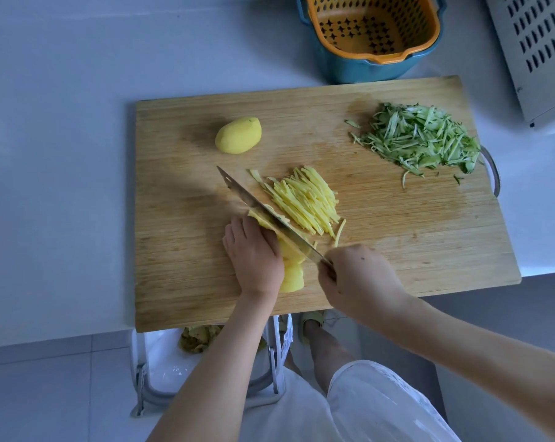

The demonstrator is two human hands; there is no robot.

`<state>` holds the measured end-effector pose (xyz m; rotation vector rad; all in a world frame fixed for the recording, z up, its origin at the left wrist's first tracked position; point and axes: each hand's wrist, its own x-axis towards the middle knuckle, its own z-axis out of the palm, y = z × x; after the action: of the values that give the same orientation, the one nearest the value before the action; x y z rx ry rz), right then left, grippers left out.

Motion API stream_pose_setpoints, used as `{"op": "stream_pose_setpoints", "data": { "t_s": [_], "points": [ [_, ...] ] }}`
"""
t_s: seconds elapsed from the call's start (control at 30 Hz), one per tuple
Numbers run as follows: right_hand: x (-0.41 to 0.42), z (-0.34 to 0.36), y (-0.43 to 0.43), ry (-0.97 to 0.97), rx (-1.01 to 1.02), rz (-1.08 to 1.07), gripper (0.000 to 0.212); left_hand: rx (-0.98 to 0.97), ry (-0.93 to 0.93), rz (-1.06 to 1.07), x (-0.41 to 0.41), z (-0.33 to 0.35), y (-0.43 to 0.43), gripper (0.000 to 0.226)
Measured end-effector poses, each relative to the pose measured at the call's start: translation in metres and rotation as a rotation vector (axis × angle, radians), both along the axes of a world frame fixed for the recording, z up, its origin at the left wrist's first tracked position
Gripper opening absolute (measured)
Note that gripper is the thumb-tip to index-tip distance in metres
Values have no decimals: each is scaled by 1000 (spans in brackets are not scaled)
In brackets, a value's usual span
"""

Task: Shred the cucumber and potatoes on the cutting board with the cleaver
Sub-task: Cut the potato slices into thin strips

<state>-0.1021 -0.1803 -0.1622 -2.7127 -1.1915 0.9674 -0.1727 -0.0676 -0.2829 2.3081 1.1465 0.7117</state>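
Right hand [359, 279] gripping the cleaver [263, 215], left hand [253, 253] curled over stacked potato slices [290, 272] on the cutting board [397, 250], blade tilted against them, potato shreds [304, 199] just beyond, peeled potato [238, 134] and cucumber shreds [419, 138] farther back, orange basket [371, 27] on the surface [62, 154].

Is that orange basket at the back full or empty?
Empty: the orange basket shows a bare perforated bottom; its far rim is cropped.

An orange perforated basket [373, 23] sat nested in a blue tub [365, 70] at top centre on the pale bench [62, 122]. A grey slotted panel [537, 52] filled the upper right corner. Lower left, a white-lined bin [161, 362] held peelings [196, 339].
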Motion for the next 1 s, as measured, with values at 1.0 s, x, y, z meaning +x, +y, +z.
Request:
{"op": "stream_pose_setpoints", "data": {
  "t_s": [1.0],
  "points": [
    [-1,-23,24,37,55,-20,39,-113,-2,20,0,5,-3,20]
  ]
}}
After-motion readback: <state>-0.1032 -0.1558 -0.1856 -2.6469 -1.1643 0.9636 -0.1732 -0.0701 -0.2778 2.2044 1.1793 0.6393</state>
